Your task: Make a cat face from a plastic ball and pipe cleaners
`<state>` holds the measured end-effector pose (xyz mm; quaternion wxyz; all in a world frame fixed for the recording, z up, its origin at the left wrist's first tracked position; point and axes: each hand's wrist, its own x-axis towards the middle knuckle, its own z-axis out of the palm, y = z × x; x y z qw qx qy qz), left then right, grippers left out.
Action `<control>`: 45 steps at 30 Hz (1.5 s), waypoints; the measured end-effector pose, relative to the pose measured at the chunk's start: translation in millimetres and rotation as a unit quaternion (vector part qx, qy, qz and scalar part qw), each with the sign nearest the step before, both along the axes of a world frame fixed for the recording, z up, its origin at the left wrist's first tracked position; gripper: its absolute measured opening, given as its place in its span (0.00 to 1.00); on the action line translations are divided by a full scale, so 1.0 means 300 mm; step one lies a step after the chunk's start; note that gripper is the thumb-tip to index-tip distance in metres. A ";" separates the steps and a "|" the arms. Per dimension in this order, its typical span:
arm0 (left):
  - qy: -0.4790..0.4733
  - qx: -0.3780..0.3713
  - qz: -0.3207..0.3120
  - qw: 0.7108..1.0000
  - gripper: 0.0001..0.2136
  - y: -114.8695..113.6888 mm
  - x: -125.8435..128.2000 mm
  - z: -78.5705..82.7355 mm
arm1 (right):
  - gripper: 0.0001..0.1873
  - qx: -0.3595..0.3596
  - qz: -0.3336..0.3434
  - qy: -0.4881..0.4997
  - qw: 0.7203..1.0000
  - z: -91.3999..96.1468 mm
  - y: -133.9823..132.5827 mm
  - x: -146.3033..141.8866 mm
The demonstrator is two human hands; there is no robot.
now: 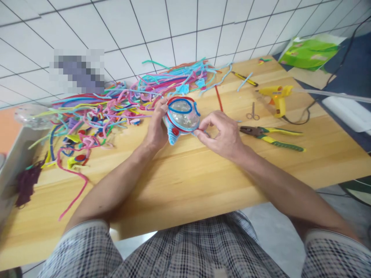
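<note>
Between my hands, above the wooden table, is a clear rounded plastic piece (188,119) edged with red and blue pipe cleaners. A dark blue pipe-cleaner loop lies across its top, and a light blue coiled cone (173,135) juts from its near side. My left hand (158,123) is wrapped around the left side of this piece. At the lower right rim, my right hand (222,133) has thumb and forefinger pinched together, touching the edge. Whatever small bit lies between those fingertips is hidden.
Loose pipe cleaners (121,104) pile along the tiled wall. Pliers (269,137), small scissors (253,112), a yellow glue gun (276,98) with a cord and a yellow utility knife (245,78) lie on the right. A red pipe cleaner (218,98) lies behind my right hand.
</note>
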<state>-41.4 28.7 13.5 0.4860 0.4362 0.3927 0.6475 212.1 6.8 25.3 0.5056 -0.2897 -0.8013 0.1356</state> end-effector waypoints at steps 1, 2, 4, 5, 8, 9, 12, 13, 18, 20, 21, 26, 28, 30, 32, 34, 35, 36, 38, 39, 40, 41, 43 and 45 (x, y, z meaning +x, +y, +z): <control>0.002 0.007 -0.004 1.000 0.23 0.002 -0.003 -0.007 | 0.10 0.010 -0.001 -0.006 1.000 0.000 -0.002 -0.003; 0.003 0.015 -0.008 1.000 0.24 0.004 -0.005 -0.013 | 0.10 0.018 0.000 -0.011 1.000 -0.002 -0.004 -0.005; 0.004 0.028 -0.015 0.999 0.25 0.006 -0.002 -0.024 | 0.11 0.025 0.002 -0.017 1.000 -0.007 -0.003 -0.006; 0.003 0.032 -0.018 0.999 0.25 0.005 0.002 -0.027 | 0.11 0.023 0.002 -0.022 0.999 -0.010 -0.002 -0.006; -0.011 0.027 -0.026 0.999 0.24 -0.002 0.019 -0.029 | 0.10 0.004 -0.002 -0.039 0.999 -0.017 0.002 -0.003; -0.018 0.022 -0.028 0.999 0.24 -0.007 0.026 -0.028 | 0.10 0.000 -0.004 -0.041 0.999 -0.019 0.002 -0.001; -0.038 -0.001 -0.025 0.999 0.23 -0.020 0.039 -0.018 | 0.09 -0.002 -0.004 -0.038 0.999 -0.021 0.001 0.001; -0.042 -0.011 -0.023 0.999 0.22 -0.024 0.041 -0.015 | 0.09 -0.004 -0.006 -0.040 0.999 -0.022 0.000 0.001; -0.044 -0.032 -0.012 0.998 0.19 -0.028 0.035 -0.006 | 0.09 -0.025 -0.016 -0.059 0.998 -0.021 -0.007 -0.002; -0.042 -0.030 -0.006 0.999 0.19 -0.027 0.032 -0.008 | 0.09 -0.023 -0.019 -0.056 0.998 -0.023 -0.010 -0.004; -0.039 -0.028 -0.003 0.999 0.19 -0.027 0.031 -0.009 | 0.09 -0.020 -0.023 -0.055 0.998 -0.025 -0.011 -0.005; -0.035 -0.015 -0.011 0.999 0.18 -0.034 0.036 -0.020 | 0.11 -0.008 -0.037 -0.061 0.997 -0.035 -0.010 -0.009; -0.037 -0.018 -0.016 0.999 0.18 -0.034 0.039 -0.022 | 0.11 0.005 -0.034 -0.056 0.998 -0.039 -0.009 -0.009; -0.036 -0.021 -0.015 0.999 0.17 -0.034 0.041 -0.021 | 0.11 0.012 -0.032 -0.056 0.998 -0.041 -0.009 -0.008; -0.033 -0.025 -0.008 0.999 0.17 -0.034 0.044 -0.019 | 0.12 0.007 -0.033 -0.064 0.997 -0.045 -0.009 -0.006; -0.031 -0.029 -0.002 0.999 0.18 -0.035 0.046 -0.017 | 0.10 0.000 -0.040 -0.068 0.997 -0.049 -0.007 -0.002; -0.031 -0.031 -0.003 0.999 0.18 -0.035 0.047 -0.016 | 0.08 0.000 -0.043 -0.065 0.997 -0.052 -0.005 0.000; -0.031 -0.031 -0.007 0.999 0.18 -0.035 0.047 -0.016 | 0.06 0.003 -0.046 -0.059 0.997 -0.056 -0.002 0.001; -0.033 -0.029 -0.017 0.999 0.17 -0.035 0.045 -0.019 | 0.15 0.017 -0.045 -0.050 0.998 -0.064 0.005 0.004; -0.032 -0.029 -0.021 0.999 0.17 -0.035 0.043 -0.021 | 0.23 0.028 -0.039 -0.051 0.998 -0.068 0.009 0.005; -0.030 -0.030 -0.025 0.999 0.17 -0.035 0.041 -0.024 | 0.29 0.040 -0.029 -0.056 0.997 -0.072 0.014 0.005; -0.026 -0.032 -0.026 0.999 0.16 -0.034 0.040 -0.027 | 0.34 0.052 -0.017 -0.064 0.996 -0.076 0.018 0.006; -0.013 -0.031 -0.026 0.999 0.16 -0.034 0.039 -0.033 | 0.40 0.070 0.008 -0.078 0.994 -0.084 0.024 0.007; -0.001 -0.017 -0.028 0.999 0.17 -0.033 0.039 -0.039 | 0.43 0.075 0.027 -0.090 0.993 -0.090 0.029 0.011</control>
